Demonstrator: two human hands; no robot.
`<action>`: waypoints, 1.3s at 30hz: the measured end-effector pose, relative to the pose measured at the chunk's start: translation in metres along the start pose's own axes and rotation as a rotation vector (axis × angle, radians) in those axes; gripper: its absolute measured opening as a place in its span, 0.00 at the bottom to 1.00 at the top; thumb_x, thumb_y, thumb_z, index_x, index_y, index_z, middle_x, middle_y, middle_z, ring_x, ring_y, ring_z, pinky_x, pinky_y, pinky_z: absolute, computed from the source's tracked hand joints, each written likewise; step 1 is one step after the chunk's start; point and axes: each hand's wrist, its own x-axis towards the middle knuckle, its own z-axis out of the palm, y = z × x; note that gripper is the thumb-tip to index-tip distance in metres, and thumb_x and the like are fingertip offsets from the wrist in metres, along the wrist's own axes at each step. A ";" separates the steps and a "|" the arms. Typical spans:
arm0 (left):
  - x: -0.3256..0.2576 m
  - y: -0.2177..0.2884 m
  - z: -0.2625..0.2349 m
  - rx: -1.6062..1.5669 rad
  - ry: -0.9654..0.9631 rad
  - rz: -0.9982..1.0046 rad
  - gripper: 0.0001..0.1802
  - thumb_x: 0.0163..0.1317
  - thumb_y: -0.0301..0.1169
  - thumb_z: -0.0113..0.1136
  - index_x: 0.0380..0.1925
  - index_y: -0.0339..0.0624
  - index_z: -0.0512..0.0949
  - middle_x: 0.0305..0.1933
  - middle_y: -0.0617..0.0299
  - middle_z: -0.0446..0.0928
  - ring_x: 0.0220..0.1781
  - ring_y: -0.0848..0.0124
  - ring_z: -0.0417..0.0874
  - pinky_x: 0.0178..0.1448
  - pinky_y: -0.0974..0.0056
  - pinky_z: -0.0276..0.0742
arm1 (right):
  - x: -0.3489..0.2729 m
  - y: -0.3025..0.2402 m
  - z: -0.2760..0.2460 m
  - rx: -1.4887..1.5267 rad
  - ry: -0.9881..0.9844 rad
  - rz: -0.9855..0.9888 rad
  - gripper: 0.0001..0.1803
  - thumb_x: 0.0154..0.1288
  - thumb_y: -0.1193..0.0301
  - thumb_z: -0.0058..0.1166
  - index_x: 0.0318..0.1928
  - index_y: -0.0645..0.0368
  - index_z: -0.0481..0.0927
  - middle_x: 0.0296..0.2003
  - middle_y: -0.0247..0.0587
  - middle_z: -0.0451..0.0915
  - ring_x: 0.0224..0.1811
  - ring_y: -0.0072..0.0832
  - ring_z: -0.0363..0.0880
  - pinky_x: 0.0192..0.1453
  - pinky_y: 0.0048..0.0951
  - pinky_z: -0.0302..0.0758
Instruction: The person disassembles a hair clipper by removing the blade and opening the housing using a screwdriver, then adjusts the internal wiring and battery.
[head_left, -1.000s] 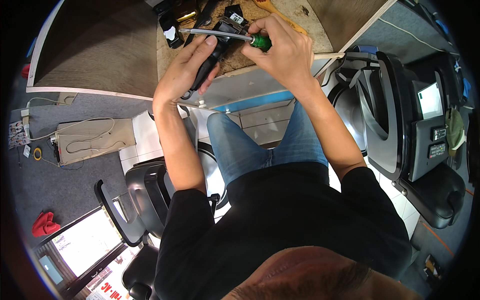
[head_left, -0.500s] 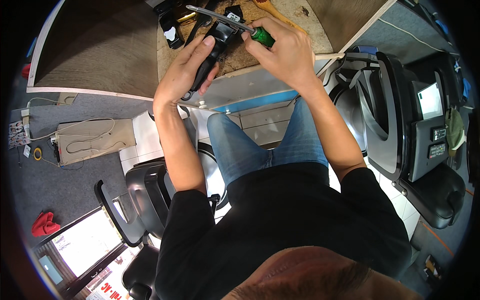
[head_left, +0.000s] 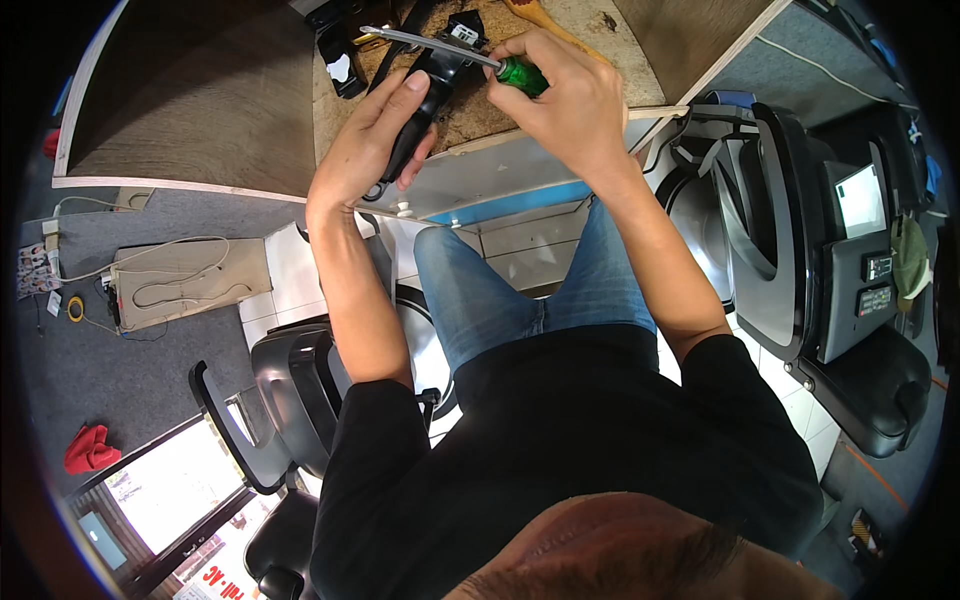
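Note:
My left hand point(head_left: 362, 145) is wrapped around a black hair clipper point(head_left: 436, 92), its head pointing away from me and a hanging loop at its near end. In my right hand point(head_left: 575, 105) is a screwdriver, gripped by its green handle point(head_left: 522, 76). The long metal shaft point(head_left: 428, 43) runs leftward across the clipper's head. Whether the shaft touches the clipper, I cannot tell. Both hands are over the worn surface of a wooden cabinet point(head_left: 470, 125).
Black tools and parts point(head_left: 343, 65) lie at the back left of the surface, and a wooden handle point(head_left: 550, 25) at the back right. Side panels point(head_left: 190, 110) rise around it. Black barber-type chairs point(head_left: 775, 230) stand on both sides. A cable point(head_left: 190, 290) trails over a board at left.
The screwdriver has shifted slightly left and its tip has swung toward me, with my right hand moving a little. My left hand and the clipper stay almost still.

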 end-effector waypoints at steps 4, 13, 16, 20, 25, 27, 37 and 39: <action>0.000 -0.001 -0.001 -0.017 -0.007 0.013 0.21 0.82 0.51 0.50 0.47 0.43 0.76 0.20 0.64 0.74 0.15 0.77 0.71 0.20 0.71 0.64 | -0.001 0.000 -0.001 -0.009 -0.023 0.002 0.13 0.58 0.65 0.70 0.43 0.50 0.84 0.30 0.35 0.86 0.28 0.39 0.86 0.31 0.40 0.80; 0.000 -0.004 -0.008 -0.046 -0.014 0.027 0.25 0.82 0.53 0.47 0.54 0.42 0.77 0.20 0.63 0.74 0.15 0.77 0.71 0.20 0.71 0.65 | -0.009 -0.003 -0.054 0.499 -0.106 0.300 0.15 0.74 0.70 0.59 0.54 0.61 0.71 0.33 0.40 0.83 0.32 0.25 0.80 0.38 0.30 0.75; 0.000 -0.004 -0.009 -0.078 -0.044 0.039 0.24 0.82 0.52 0.47 0.54 0.41 0.76 0.20 0.63 0.74 0.15 0.77 0.70 0.19 0.70 0.66 | -0.026 -0.019 -0.075 0.448 -0.103 0.337 0.15 0.76 0.70 0.61 0.55 0.63 0.73 0.31 0.34 0.79 0.31 0.17 0.73 0.36 0.26 0.70; -0.002 -0.006 -0.010 -0.075 -0.043 0.034 0.24 0.82 0.51 0.48 0.53 0.41 0.76 0.20 0.63 0.74 0.14 0.77 0.70 0.19 0.70 0.65 | -0.055 -0.016 -0.089 0.329 -0.232 0.438 0.12 0.72 0.72 0.65 0.51 0.65 0.80 0.27 0.28 0.78 0.30 0.12 0.72 0.34 0.19 0.67; -0.002 -0.003 -0.008 -0.067 -0.045 0.025 0.22 0.82 0.51 0.49 0.50 0.42 0.76 0.20 0.62 0.74 0.14 0.78 0.70 0.19 0.71 0.65 | -0.072 -0.011 -0.092 0.434 -0.181 0.551 0.12 0.70 0.77 0.65 0.51 0.66 0.80 0.28 0.26 0.78 0.31 0.11 0.72 0.36 0.18 0.67; -0.002 -0.006 -0.010 -0.064 -0.053 0.036 0.22 0.82 0.51 0.49 0.49 0.43 0.76 0.20 0.62 0.74 0.14 0.78 0.70 0.19 0.71 0.65 | -0.072 -0.009 -0.087 0.443 -0.190 0.548 0.12 0.70 0.77 0.65 0.51 0.66 0.80 0.28 0.26 0.78 0.31 0.11 0.72 0.36 0.18 0.68; -0.002 -0.006 -0.011 -0.044 -0.056 0.047 0.22 0.82 0.51 0.49 0.49 0.43 0.76 0.20 0.63 0.74 0.15 0.78 0.70 0.20 0.70 0.65 | -0.071 -0.006 -0.080 0.457 -0.200 0.525 0.11 0.70 0.77 0.65 0.51 0.65 0.81 0.28 0.25 0.78 0.31 0.10 0.72 0.36 0.18 0.67; -0.002 -0.006 -0.010 -0.046 -0.050 0.038 0.22 0.82 0.51 0.49 0.50 0.43 0.76 0.20 0.63 0.74 0.15 0.78 0.70 0.20 0.70 0.65 | -0.071 -0.007 -0.080 0.457 -0.194 0.531 0.11 0.70 0.77 0.65 0.51 0.65 0.81 0.28 0.25 0.78 0.30 0.10 0.72 0.36 0.18 0.67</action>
